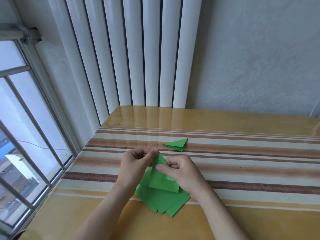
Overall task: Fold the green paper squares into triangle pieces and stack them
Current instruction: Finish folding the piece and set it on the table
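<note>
A green paper, folded into a tall triangle shape, is held up above the table between both hands. My left hand pinches its upper tip and left edge. My right hand pinches the right edge, thumb on the front face. Under the hands lies a fanned pile of flat green paper squares. One finished folded triangle piece lies alone on the table beyond the hands.
The table has a glossy striped cover in tan, brown and cream. A white radiator stands behind it. A barred window runs along the left, and a wallpapered wall is at the right.
</note>
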Tool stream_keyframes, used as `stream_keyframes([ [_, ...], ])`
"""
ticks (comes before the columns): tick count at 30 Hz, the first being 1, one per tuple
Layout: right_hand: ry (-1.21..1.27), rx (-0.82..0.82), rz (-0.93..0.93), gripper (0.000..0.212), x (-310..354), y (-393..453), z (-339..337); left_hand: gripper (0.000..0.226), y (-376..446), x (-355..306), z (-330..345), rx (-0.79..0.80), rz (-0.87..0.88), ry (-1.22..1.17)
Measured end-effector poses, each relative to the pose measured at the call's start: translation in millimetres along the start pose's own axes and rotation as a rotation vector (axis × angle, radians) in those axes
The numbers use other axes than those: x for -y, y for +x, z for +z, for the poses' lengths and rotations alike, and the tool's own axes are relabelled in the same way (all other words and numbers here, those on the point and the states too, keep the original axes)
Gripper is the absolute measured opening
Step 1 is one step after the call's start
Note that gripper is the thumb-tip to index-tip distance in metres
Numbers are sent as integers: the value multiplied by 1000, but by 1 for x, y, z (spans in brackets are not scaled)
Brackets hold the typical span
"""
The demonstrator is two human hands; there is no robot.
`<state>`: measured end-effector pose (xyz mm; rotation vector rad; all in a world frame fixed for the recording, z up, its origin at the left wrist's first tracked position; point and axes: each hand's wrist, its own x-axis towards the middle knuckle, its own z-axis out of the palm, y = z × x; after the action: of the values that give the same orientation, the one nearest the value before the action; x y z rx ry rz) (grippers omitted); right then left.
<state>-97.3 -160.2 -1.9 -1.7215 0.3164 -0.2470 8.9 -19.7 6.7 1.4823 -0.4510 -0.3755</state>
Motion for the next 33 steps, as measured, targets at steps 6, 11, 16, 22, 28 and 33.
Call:
stream_keyframes([
  [6, -33, 7, 7, 15, 2, -1, 2, 18, -1, -2, 1, -15, -13, -12],
  [11, -32, 28, 18, 8, 0, -2, 5, 23, -1, -5, 0, -30, -47, -37],
  [16, -49, -21, 7, 16, 1, -1, 2, 17, 0, -4, -1, 12, -40, -22],
  [22, 52, -225, 7, 16, 4, -2, -4, 7, -5, -2, 3, 146, 5, 122],
  [28, 69, -322, 22, 13, 2, 0, -6, 7, -8, 0, 5, 123, 97, 319],
  [33, 37, -351, 5, 14, -1, 1, -4, 8, -10, -1, 6, 90, 118, 353],
])
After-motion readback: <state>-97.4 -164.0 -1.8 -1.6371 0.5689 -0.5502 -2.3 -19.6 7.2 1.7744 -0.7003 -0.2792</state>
